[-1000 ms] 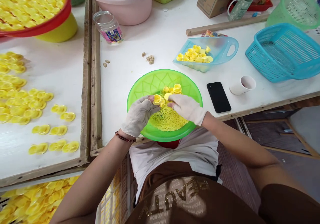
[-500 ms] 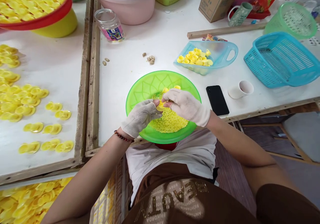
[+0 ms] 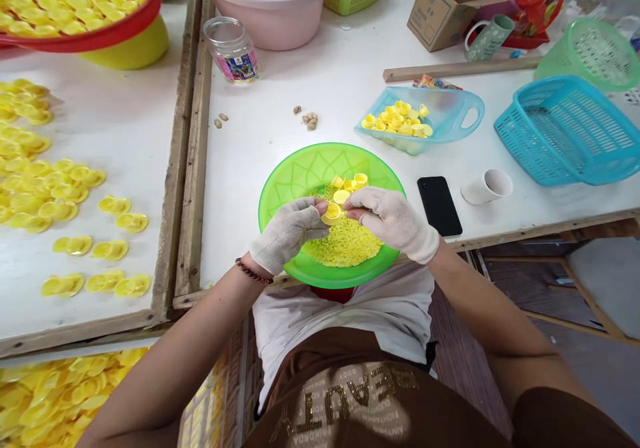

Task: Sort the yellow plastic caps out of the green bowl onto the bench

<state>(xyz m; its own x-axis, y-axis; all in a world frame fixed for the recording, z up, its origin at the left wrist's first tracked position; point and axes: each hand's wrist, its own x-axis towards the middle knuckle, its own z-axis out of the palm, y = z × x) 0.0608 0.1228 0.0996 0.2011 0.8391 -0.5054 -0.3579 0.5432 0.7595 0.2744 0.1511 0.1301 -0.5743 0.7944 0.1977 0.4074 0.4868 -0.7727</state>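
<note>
My left hand (image 3: 293, 228), in a white glove with bare fingertips, pinches a small round yellow plastic cap (image 3: 331, 213) with its hollow side up. Close beside it, my gloved right hand (image 3: 395, 220) has thumb and forefinger pressed together near the cap's right edge. What those fingertips hold is too small to make out. Both hands are over a round green tray (image 3: 285, 171) on my lap at the table edge. Small yellow pieces (image 3: 345, 248) are heaped in the tray, and several yellow caps (image 3: 360, 180) lie behind my fingers.
Beyond the tray stands a clear blue scoop (image 3: 445, 111) with yellow caps. A black phone (image 3: 440, 206), a white cup (image 3: 486, 187) and a blue basket (image 3: 570, 131) are to the right. A wooden ledge (image 3: 183, 161) divides the tables; yellow parts (image 3: 50, 195) lie left of it.
My right hand has drawn a little to the right, away from the cap in my left hand. The cap shows more openly. The whole view has shifted slightly.
</note>
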